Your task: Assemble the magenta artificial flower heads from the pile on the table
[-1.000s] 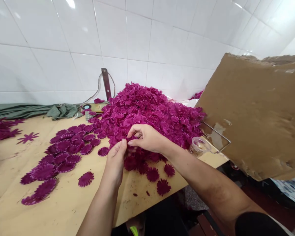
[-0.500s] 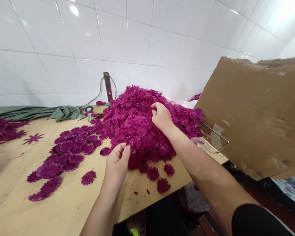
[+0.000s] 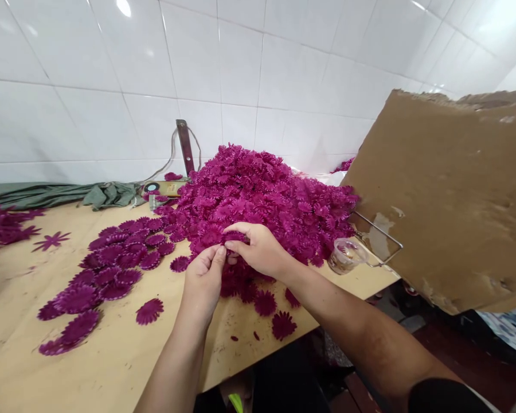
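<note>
A big heap of magenta fabric flower pieces (image 3: 262, 183) rises at the middle of the table. In front of it my two hands meet. My left hand (image 3: 207, 272) pinches the edge of a magenta flower piece (image 3: 235, 236) between thumb and finger. Fingers of my right hand (image 3: 260, 249) are closed on that same piece from the other side; how many layers are between them I cannot tell. To the left lie overlapping round stacks of flower pieces (image 3: 112, 258), and a single flower piece (image 3: 149, 311) rests nearer to me.
A clear plastic cup (image 3: 346, 255) stands right of the heap, beside a bent metal wire (image 3: 380, 229). A large cardboard sheet (image 3: 447, 201) leans at the right. Green cloth (image 3: 60, 195) and long-petalled pieces (image 3: 4, 226) lie at the left. The wooden table (image 3: 124, 367) ends in front.
My right hand has come down from the heap toward me and joined my left hand at the flower piece. The plastic cup, partly covered by my forearm before, now shows more fully.
</note>
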Demonstrator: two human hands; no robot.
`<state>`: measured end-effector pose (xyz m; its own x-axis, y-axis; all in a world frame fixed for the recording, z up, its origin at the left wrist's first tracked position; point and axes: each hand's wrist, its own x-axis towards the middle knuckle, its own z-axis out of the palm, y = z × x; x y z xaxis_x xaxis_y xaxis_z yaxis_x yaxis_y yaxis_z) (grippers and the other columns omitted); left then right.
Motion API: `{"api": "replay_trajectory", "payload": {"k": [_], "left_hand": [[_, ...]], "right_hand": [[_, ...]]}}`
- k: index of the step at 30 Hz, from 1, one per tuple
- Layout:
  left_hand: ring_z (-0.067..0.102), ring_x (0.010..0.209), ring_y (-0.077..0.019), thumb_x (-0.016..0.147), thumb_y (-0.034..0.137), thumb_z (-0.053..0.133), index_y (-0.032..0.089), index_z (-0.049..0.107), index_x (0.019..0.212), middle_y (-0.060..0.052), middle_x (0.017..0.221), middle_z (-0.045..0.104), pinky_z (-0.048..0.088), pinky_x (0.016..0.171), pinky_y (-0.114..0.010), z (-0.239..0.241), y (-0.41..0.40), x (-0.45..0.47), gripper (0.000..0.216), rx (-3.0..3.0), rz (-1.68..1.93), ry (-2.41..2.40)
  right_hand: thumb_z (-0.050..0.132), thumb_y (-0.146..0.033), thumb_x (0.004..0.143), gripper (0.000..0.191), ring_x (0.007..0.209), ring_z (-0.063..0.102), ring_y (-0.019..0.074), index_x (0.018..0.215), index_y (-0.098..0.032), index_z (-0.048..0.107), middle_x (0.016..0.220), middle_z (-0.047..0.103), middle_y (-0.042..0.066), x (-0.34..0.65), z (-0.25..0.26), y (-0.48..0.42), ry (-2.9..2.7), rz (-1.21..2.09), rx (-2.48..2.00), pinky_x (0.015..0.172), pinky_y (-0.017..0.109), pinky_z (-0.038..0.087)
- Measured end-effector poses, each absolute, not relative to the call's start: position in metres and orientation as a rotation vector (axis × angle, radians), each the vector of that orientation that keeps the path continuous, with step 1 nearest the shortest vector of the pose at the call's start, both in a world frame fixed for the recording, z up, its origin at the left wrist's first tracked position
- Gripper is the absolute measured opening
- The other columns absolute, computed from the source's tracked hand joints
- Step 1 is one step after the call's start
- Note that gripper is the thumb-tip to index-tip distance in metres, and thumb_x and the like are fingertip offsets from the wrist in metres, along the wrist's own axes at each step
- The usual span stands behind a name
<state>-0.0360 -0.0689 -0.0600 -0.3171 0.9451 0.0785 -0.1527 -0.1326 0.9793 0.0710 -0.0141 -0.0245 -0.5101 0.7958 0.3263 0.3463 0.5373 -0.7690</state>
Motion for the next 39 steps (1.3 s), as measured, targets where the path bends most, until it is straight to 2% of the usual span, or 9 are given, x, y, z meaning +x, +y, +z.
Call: {"api": "replay_trajectory", "payload": {"k": [2, 8, 14, 22, 26, 29, 33, 35, 39], "left_hand": [[0.06, 0.068, -0.0174, 0.057, 0.051, 0.067, 0.015, 0.061, 0.064, -0.003, 0.064, 0.065, 0.046, 0.074, -0.031, -0.06, -0.066, -0.035, 0.037, 0.987, 1.595, 1.256], [0.057, 0.062, -0.0152, 0.056, 0.052, 0.066, 0.016, 0.06, 0.063, 0.0, 0.057, 0.061, 0.045, 0.067, -0.028, -0.06, -0.059, -0.032, 0.037, 0.992, 1.639, 1.343], [0.049, 0.051, -0.01, 0.053, 0.049, 0.068, 0.016, 0.055, 0.058, 0.003, 0.049, 0.054, 0.038, 0.053, -0.022, -0.06, -0.062, -0.036, 0.036, 0.916, 1.708, 1.368], [0.05, 0.056, -0.0115, 0.051, 0.046, 0.066, 0.018, 0.05, 0.057, 0.004, 0.051, 0.051, 0.04, 0.057, -0.023, -0.059, -0.064, -0.038, 0.033, 0.942, 1.647, 1.356], [0.038, 0.048, -0.008, 0.056, 0.044, 0.061, 0.018, 0.049, 0.055, 0.006, 0.048, 0.044, 0.033, 0.048, -0.021, -0.058, -0.069, -0.037, 0.029, 1.055, 1.628, 1.427], [0.032, 0.045, -0.0065, 0.061, 0.041, 0.059, 0.018, 0.047, 0.053, 0.007, 0.047, 0.037, 0.028, 0.043, -0.02, -0.057, -0.076, -0.04, 0.027, 1.112, 1.613, 1.471], [0.04, 0.048, -0.0076, 0.063, 0.04, 0.062, 0.017, 0.052, 0.058, 0.005, 0.049, 0.045, 0.035, 0.048, -0.02, -0.059, -0.078, -0.044, 0.025, 1.076, 1.619, 1.43], [0.049, 0.053, -0.0099, 0.061, 0.043, 0.065, 0.017, 0.055, 0.06, 0.004, 0.051, 0.051, 0.041, 0.055, -0.021, -0.059, -0.075, -0.045, 0.028, 1.025, 1.617, 1.395], [0.057, 0.061, -0.0152, 0.053, 0.05, 0.069, 0.016, 0.057, 0.061, 0.0, 0.054, 0.059, 0.046, 0.064, -0.027, -0.058, -0.069, -0.043, 0.037, 0.987, 1.588, 1.352]], "right_hand": [[0.05, -0.018, 0.081, 0.013, 0.074, 0.058, 0.0124, 0.084, -0.016, 0.063, 0.082, 0.066, 0.003, 0.068, -0.024, -0.015, -2.116, 0.706, -1.036, 0.07, 0.024, 0.041], [0.033, -0.034, 0.091, 0.037, 0.062, 0.054, 0.0146, 0.075, -0.016, 0.061, 0.067, 0.063, 0.005, 0.054, -0.023, -0.015, -2.21, 0.271, -1.342, 0.061, 0.026, 0.034], [0.034, -0.022, 0.09, 0.029, 0.074, 0.059, 0.0143, 0.085, -0.018, 0.062, 0.083, 0.067, 0.005, 0.066, -0.019, 0.005, -2.036, 0.315, -1.284, 0.071, 0.025, 0.039], [0.055, -0.034, 0.079, 0.019, 0.06, 0.048, 0.0102, 0.071, -0.017, 0.054, 0.065, 0.055, -0.001, 0.073, -0.017, -0.016, -2.164, 0.478, -1.05, 0.059, 0.022, 0.036], [0.045, -0.022, 0.084, 0.021, 0.066, 0.047, 0.0125, 0.064, -0.018, 0.049, 0.068, 0.054, 0.001, 0.067, -0.017, -0.01, -2.31, 0.26, -1.057, 0.066, 0.025, 0.035], [0.038, -0.021, 0.086, 0.022, 0.069, 0.049, 0.0152, 0.068, -0.017, 0.05, 0.073, 0.055, 0.005, 0.079, -0.006, 0.015, -2.043, 0.169, -1.245, 0.069, 0.028, 0.037], [0.048, -0.016, 0.08, 0.009, 0.079, 0.053, 0.0207, 0.086, -0.012, 0.053, 0.089, 0.056, 0.012, 0.1, 0.012, 0.041, -1.828, 0.102, -1.503, 0.074, 0.034, 0.038], [0.057, -0.016, 0.074, 0.021, 0.085, 0.053, 0.0231, 0.094, -0.01, 0.052, 0.098, 0.054, 0.016, 0.102, 0.018, 0.037, -1.885, 0.122, -1.535, 0.077, 0.036, 0.039], [0.051, -0.031, 0.082, 0.019, 0.075, 0.053, 0.0185, 0.072, -0.015, 0.055, 0.078, 0.056, 0.008, 0.09, 0.013, 0.003, -2.153, 0.195, -1.341, 0.074, 0.033, 0.039]]}}
